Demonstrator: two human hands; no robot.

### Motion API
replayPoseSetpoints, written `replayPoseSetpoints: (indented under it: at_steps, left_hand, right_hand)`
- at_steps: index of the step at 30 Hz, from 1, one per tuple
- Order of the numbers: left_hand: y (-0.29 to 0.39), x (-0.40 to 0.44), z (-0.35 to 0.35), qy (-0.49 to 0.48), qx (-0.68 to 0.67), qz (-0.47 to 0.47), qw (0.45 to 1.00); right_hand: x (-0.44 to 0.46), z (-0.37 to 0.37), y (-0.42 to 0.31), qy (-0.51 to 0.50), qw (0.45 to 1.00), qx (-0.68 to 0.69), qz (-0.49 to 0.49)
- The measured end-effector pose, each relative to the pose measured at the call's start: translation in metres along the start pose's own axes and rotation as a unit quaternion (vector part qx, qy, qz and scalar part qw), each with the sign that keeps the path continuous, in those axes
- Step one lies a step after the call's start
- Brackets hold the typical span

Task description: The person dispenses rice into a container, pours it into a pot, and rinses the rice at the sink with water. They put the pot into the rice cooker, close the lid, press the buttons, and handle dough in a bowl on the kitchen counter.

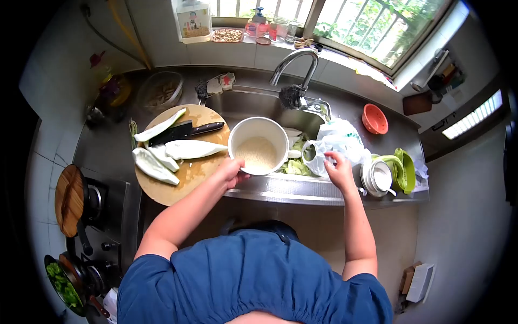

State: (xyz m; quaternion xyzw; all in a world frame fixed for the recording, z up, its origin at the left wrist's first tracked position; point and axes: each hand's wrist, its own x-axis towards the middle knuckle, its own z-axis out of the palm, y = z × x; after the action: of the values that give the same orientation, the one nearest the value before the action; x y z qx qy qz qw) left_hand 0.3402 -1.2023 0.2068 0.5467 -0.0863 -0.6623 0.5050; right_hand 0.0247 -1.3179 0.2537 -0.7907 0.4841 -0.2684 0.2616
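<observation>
My left hand (pixel 233 171) grips the near left rim of a white pot (pixel 259 123), holding it over the front of the sink. Pale grains that look like rice (pixel 256 153) cover the pot's bottom, and its short handle (pixel 294 154) points right. Above the sink's right side is my right hand (pixel 339 171), fingers bent and apart, in front of a white plastic bag (pixel 342 141). Whether its fingertips touch the bag is hard to tell. To the left, a round cutting board (pixel 189 186) carries several peeled pale vegetable pieces (pixel 194 149) and a cleaver (pixel 178 131).
Green peelings (pixel 295 166) lie in the sink (pixel 245 100), under a curved faucet (pixel 297 56). Stacked white bowls (pixel 376 177), a green basket (pixel 407 171) and a red basket (pixel 375 119) stand right. A stove with a pan of green vegetables (pixel 63 284) is at left.
</observation>
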Motion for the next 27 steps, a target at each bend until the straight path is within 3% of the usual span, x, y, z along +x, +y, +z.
replayPoseSetpoints:
  at_steps: [3,8,11,15,20,25,27]
  left_hand:
    - [0.018,0.057,0.012,0.038,-0.035,-0.022,0.998]
    - [0.040,0.107,0.041,0.107,-0.032,-0.002,0.994]
    - [0.045,0.135,0.046,0.138,-0.018,-0.007,0.990]
    - [0.052,0.150,0.051,0.134,-0.036,-0.011,0.990]
    - [0.049,0.165,0.048,0.143,-0.064,-0.022,0.987]
    - [0.037,0.179,0.031,0.079,-0.167,-0.101,0.978]
    - [0.026,0.180,0.028,0.081,-0.179,-0.082,0.977]
  right_hand:
    - [0.076,0.016,0.036,0.020,0.990,-0.109,-0.088]
    - [0.197,0.052,0.076,-0.001,0.968,-0.211,-0.137]
    - [0.235,0.071,0.105,0.037,0.910,-0.367,-0.188]
    - [0.249,0.071,0.111,-0.066,0.925,-0.343,-0.148]
    - [0.231,0.075,0.101,-0.081,0.920,-0.347,-0.165]
    - [0.235,0.075,0.104,-0.097,0.934,-0.312,-0.144]
    - [0.234,0.077,0.109,-0.092,0.939,-0.297,-0.145]
